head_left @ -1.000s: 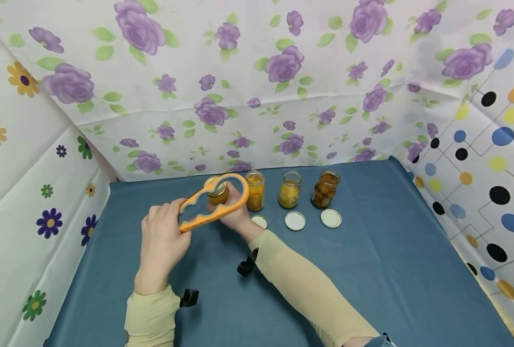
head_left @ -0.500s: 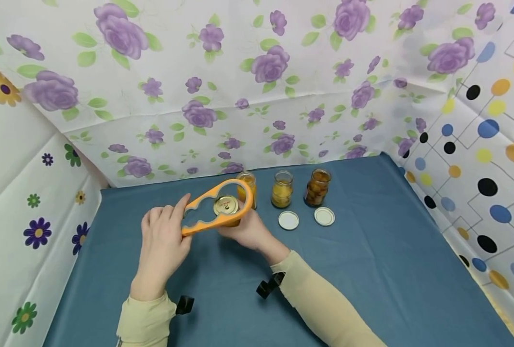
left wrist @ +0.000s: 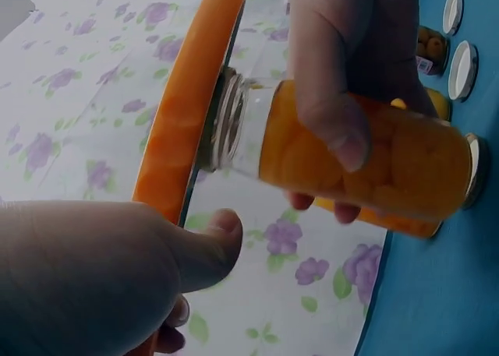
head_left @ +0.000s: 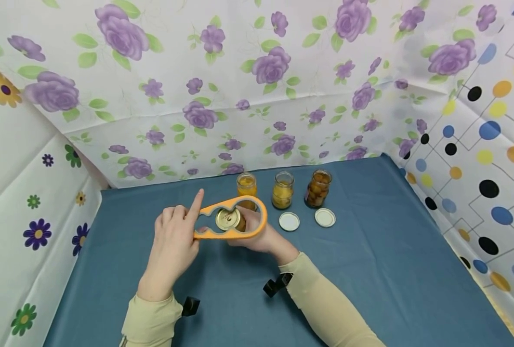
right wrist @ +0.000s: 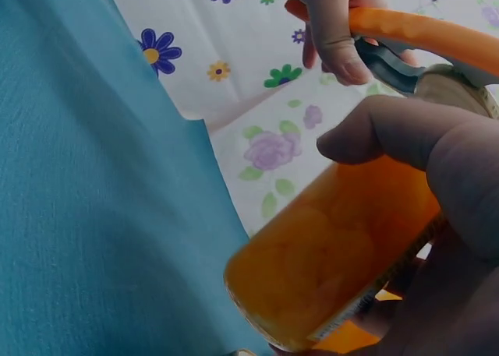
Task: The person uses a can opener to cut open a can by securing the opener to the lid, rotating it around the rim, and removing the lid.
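Observation:
An orange jar opener (head_left: 262,217) with a grey scalloped inner edge is held in my left hand (head_left: 174,241), the index finger sticking out straight. My right hand (head_left: 265,235) grips a glass jar (right wrist: 335,231) of orange fruit pieces, thumb on one side and fingers on the other. The jar's gold lid (head_left: 228,220) shows inside the opener's loop. In the left wrist view the opener (left wrist: 183,114) lies across the lid end, and the jar (left wrist: 405,165) is held up off the table. Part of the jar is hidden behind my right hand.
Behind stand an open jar of yellow-orange fruit (head_left: 246,184), an open jar of yellow contents (head_left: 282,190) and an open jar of brown contents (head_left: 318,189). Two white lids, one left (head_left: 289,221) and one right (head_left: 325,217), lie before them on the blue tablecloth (head_left: 391,270). Patterned curtains (head_left: 239,86) surround it.
My right hand has brought the jar up and nearer from the back row, its lid now within the opener's loop. The opener has shifted right and levelled; my left index finger has straightened.

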Action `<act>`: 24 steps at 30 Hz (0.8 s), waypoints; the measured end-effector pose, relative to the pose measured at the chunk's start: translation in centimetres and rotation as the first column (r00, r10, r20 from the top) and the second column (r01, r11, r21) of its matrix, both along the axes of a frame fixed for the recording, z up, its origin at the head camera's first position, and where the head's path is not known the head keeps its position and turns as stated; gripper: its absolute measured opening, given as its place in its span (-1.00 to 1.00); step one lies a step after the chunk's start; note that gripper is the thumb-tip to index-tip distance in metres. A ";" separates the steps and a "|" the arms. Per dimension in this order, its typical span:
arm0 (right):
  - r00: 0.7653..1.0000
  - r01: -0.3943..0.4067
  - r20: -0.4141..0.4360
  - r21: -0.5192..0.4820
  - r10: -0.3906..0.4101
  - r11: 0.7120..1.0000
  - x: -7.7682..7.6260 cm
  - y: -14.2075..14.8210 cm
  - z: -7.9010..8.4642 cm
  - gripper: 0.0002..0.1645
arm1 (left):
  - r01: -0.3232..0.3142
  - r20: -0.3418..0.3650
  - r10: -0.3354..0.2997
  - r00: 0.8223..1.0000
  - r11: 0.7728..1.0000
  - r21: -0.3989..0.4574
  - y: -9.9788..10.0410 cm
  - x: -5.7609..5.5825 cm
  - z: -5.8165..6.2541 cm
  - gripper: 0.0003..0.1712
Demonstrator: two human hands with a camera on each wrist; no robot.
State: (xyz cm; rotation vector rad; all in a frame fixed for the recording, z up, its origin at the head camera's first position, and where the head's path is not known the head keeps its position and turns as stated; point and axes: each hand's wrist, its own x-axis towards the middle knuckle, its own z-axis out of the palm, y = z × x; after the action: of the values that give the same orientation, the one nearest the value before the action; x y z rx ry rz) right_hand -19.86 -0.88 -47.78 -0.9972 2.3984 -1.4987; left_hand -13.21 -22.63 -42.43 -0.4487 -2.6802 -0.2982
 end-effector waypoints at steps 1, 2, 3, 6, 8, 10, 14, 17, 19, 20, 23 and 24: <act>1.000 -0.007 -0.002 0.020 0.007 1.000 0.0 0.0 0.0 -0.38 | 0.002 0.010 -0.002 1.000 1.000 -0.003 0.1 0.0 0.0 0.14; 1.000 -0.016 -0.004 0.040 0.016 0.999 0.0 0.0 0.0 -0.39 | 0.003 0.018 -0.003 1.000 1.000 -0.004 0.3 0.0 0.0 0.14; 1.000 -0.022 -0.009 0.060 0.023 0.998 0.1 -0.1 0.0 -0.39 | 0.002 0.024 -0.002 1.000 1.000 -0.009 0.4 0.0 0.0 0.14; 0.999 -0.041 -0.022 0.093 0.043 0.995 0.1 -0.1 0.0 -0.41 | -0.007 0.035 0.008 0.999 1.000 -0.023 0.7 0.0 0.1 0.14; 0.998 -0.054 -0.031 0.095 0.057 0.994 0.1 -0.1 0.0 -0.43 | -0.017 0.036 0.018 0.999 0.999 -0.033 0.9 0.1 0.2 0.11; 0.997 -0.059 -0.040 0.089 0.063 0.994 0.1 -0.1 -0.1 -0.42 | -0.025 0.032 0.026 0.999 0.999 -0.041 1.1 0.1 0.3 0.08; 0.995 -0.087 -0.039 0.067 0.090 0.994 0.1 0.1 -0.2 -0.38 | -0.037 0.010 0.037 0.999 0.999 -0.037 1.5 0.3 0.4 -0.04; 0.995 -0.085 -0.037 0.073 0.088 0.994 0.2 0.2 -0.1 -0.40 | -0.049 -0.020 0.049 0.999 0.998 -0.026 1.6 0.3 0.3 -0.20; 0.996 -0.076 -0.032 0.083 0.079 0.994 0.3 0.2 0.1 -0.44 | -0.055 -0.041 0.054 0.998 0.998 -0.017 1.7 0.4 0.3 -0.33; 0.997 -0.069 -0.027 0.091 0.072 0.993 0.3 0.3 0.1 -0.46 | -0.057 -0.050 0.056 0.997 0.998 -0.010 1.7 0.4 0.2 -0.39; 0.998 -0.065 -0.007 0.099 0.066 0.993 0.5 0.4 0.3 -0.51 | -0.061 -0.079 0.062 0.995 0.998 0.007 1.7 0.4 0.2 -0.57; 0.998 -0.067 0.000 0.099 0.067 0.993 0.5 0.5 0.3 -0.52 | -0.062 -0.084 0.062 0.995 0.998 0.011 1.7 0.5 0.2 -0.62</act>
State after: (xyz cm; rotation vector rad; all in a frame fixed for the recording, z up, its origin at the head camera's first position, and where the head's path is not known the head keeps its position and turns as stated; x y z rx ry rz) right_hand -19.31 -0.40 -47.52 -1.0483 2.3906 -1.3427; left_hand -12.74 -20.90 -42.19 -0.3665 -2.6044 -0.2659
